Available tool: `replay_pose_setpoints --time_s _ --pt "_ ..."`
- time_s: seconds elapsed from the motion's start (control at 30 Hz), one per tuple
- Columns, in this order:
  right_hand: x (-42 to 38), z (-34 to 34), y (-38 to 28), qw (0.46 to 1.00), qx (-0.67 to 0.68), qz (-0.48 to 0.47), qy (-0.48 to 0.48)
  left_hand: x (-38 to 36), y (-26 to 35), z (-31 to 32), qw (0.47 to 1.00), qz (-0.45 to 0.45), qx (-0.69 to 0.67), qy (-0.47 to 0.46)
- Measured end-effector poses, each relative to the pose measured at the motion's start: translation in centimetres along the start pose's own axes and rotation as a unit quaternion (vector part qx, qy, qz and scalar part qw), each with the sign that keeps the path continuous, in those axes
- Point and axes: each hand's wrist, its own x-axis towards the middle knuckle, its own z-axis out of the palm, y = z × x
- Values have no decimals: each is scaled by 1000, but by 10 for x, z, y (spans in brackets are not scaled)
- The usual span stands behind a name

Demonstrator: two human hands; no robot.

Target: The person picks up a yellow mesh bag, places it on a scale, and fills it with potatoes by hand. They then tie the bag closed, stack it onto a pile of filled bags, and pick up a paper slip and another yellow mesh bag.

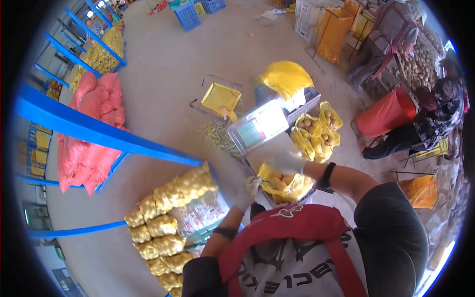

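Observation:
A yellow mesh bag of potatoes (293,190) stands with its mouth open just in front of my body. My left hand (249,190), in a pale glove, is closed at the left edge of the bag's mouth. Above the far side of the same bag is my right hand (287,162), also gloved and smeared by motion, so its fingers do not show clearly. Several filled yellow mesh bags (308,137) stand open beyond it, to the right of a machine with a bright glaring panel (262,126).
Filled mesh bags (170,190) lie in rows at left, under a blue beam (99,126). Red sacks (101,119) are piled farther left. A yellow-topped stand (221,99) is ahead. Two people work at right, near a red sack (383,116) and a potato heap (420,67).

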Motion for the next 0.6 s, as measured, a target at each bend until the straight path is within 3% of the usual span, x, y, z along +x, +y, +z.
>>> replay_pose_setpoints --time_s 0.03,0.07,0.1,0.13,0.2,0.23,0.27,0.33,0.4,0.47,0.5,0.53,0.57,0.6 --pt "-25 24 -2 974 -185 -1 -129 5 -9 0 1000 -1 -7 9" --pt "-41 78 31 971 -202 -98 -77 14 -16 1 1000 4 -14 17" --pt "-61 68 11 987 -152 -10 -43 16 -22 2 999 -8 16 37" --pt "-60 61 3 988 -151 -8 -44 16 -18 2 999 -10 16 36" --pt "-51 54 -8 960 -34 249 -125 12 -6 4 999 -24 -8 41" --pt "-49 68 -2 959 -90 263 -64 11 -4 10 999 -29 -7 43" --pt "-44 81 2 960 -86 260 -64 13 0 15 999 -13 -14 45" --pt "-21 81 -24 948 -171 200 -176 15 17 15 999 5 -10 44" --pt "-25 101 -37 936 -191 235 -178 7 39 18 991 51 122 4" --pt "-30 115 -28 950 -239 198 24 4 38 19 986 72 145 30" --pt "-26 110 -26 950 -240 198 25 3 36 19 980 90 164 60" --pt "-22 97 -23 957 -199 205 -52 0 35 18 980 90 164 62" --pt "-18 86 -22 956 -155 211 -130 -3 34 16 988 28 136 71" --pt "-13 79 -17 956 -156 210 -131 -6 34 17 990 -35 108 81"
